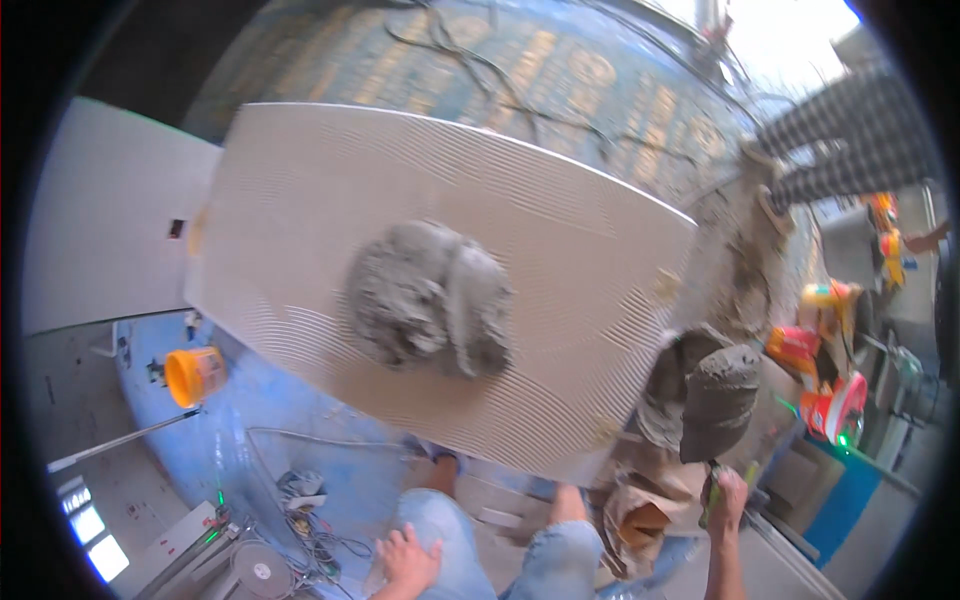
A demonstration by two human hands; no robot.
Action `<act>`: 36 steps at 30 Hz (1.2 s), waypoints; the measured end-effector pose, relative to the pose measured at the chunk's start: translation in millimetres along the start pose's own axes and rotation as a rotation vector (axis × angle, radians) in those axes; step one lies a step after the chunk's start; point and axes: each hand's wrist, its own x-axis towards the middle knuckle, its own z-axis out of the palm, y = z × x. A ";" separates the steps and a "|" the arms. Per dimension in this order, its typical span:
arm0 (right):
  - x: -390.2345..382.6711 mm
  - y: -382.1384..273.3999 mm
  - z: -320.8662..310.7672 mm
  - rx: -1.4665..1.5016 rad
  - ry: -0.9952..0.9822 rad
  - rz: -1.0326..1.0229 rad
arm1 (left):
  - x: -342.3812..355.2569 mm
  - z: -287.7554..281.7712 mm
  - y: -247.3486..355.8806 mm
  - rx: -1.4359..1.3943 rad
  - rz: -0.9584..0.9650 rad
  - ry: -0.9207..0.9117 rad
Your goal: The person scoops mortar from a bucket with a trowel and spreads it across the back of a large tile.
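My right hand [730, 497] is wrapped round the handle of a trowel [697, 437], whose blade carries a thick load of grey mortar [727, 380]. The loaded blade is over or beside a mortar-smeared bucket [664, 385]; its exact height I cannot tell. Before me lies a large tile [290, 190] with its ridged back up. Near its middle sits a big wet mound of grey mortar [425, 295]. My left hand [408, 560] rests on my thigh with its fingers spread, holding nothing.
Another person's legs in checked trousers [850, 140] stand at the far right. A yellow tub [194, 376], cables [315, 540] and a torn paper bag [640, 525] lie nearby. Orange and red buckets [835, 408] stand right. A second panel [110, 220] is at left.
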 end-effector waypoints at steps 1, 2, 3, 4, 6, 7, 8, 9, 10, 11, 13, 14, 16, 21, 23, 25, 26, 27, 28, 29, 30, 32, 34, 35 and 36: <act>-7.3 -33.2 23.8 0.015 -0.035 -0.083 | 5.2 -5.8 -4.4 0.004 0.027 -0.003; -14.5 -64.9 46.8 0.022 -0.065 -0.164 | 10.2 -18.3 -4.0 -0.025 0.032 -0.051; -19.3 -95.5 72.2 0.098 -0.116 -0.207 | 13.7 -30.1 -5.7 -0.056 0.035 -0.101; -17.4 -113.9 96.8 0.017 -0.127 -0.304 | 17.5 -24.0 -14.3 -0.079 0.015 -0.071; -26.9 -185.6 172.7 -0.020 -0.218 -0.351 | 17.6 10.4 -43.4 -0.093 0.049 0.152; -29.7 -212.2 207.1 -0.105 -0.188 -0.504 | 20.8 9.6 -49.6 -0.112 0.031 0.167; -31.6 -234.1 239.4 -0.195 -0.148 -0.653 | 21.5 5.9 -53.0 -0.144 0.052 0.128; -33.1 -259.0 280.7 -0.205 -0.053 -0.789 | 21.0 3.5 -57.3 -0.172 0.071 0.086; -33.7 -284.0 325.3 -0.207 0.045 -0.923 | 22.7 2.7 -63.1 -0.185 0.061 0.096; -31.8 -304.9 363.3 -0.267 0.022 -0.862 | 25.3 3.4 -65.4 -0.218 0.071 0.093; -12.7 -339.4 431.1 -0.549 -0.232 -0.768 | 27.3 -3.6 -65.7 -0.259 0.082 0.092; -9.1 -344.6 471.0 -0.662 -0.293 -0.810 | 19.6 -11.2 -75.1 -0.325 0.062 0.090; -15.5 -366.4 499.7 -0.751 -0.366 -0.778 | 17.2 -16.7 -82.4 -0.404 0.061 0.096; -40.6 -340.5 453.1 -0.615 -0.342 -0.674 | 23.8 19.8 -86.2 -0.441 0.079 0.045; -18.8 -293.9 377.8 -0.475 -0.338 -0.594 | 31.4 23.9 -65.3 -0.422 0.200 -0.003; -13.2 -257.9 297.0 -0.287 -0.329 -0.545 | 24.6 -18.2 -40.9 -0.353 0.054 -0.100; -12.6 -237.5 264.2 -0.227 -0.287 -0.539 | 27.6 -0.9 -38.7 -0.339 -0.013 -0.057; -11.4 -214.9 229.8 -0.318 -0.292 -0.448 | 28.4 18.0 -42.8 -0.324 -0.084 -0.010; -3.7 -185.6 195.0 -0.402 -0.302 -0.359 | 21.6 10.2 -45.7 -0.345 -0.101 -0.018; 7.0 -148.9 157.5 -0.426 -0.196 -0.373 | 20.1 -6.0 -42.4 -0.369 -0.110 -0.021; 18.3 -128.2 131.6 -0.488 -0.113 -0.368 | 15.2 -20.5 -41.2 -0.304 -0.097 -0.022; 52.4 -78.1 65.7 -0.713 0.097 -0.224 | 12.2 -25.2 -25.8 -0.243 -0.038 -0.025; 82.5 -52.3 21.3 -1.100 0.251 -0.032 | 7.8 -10.4 -8.8 -0.185 -0.003 0.028; 107.8 -26.4 -3.3 -1.261 0.234 0.044 | 1.9 -7.4 4.0 -0.178 0.018 0.016; 134.1 -7.1 -14.0 -1.373 0.177 0.088 | -6.4 -14.6 14.6 -0.160 -0.026 -0.027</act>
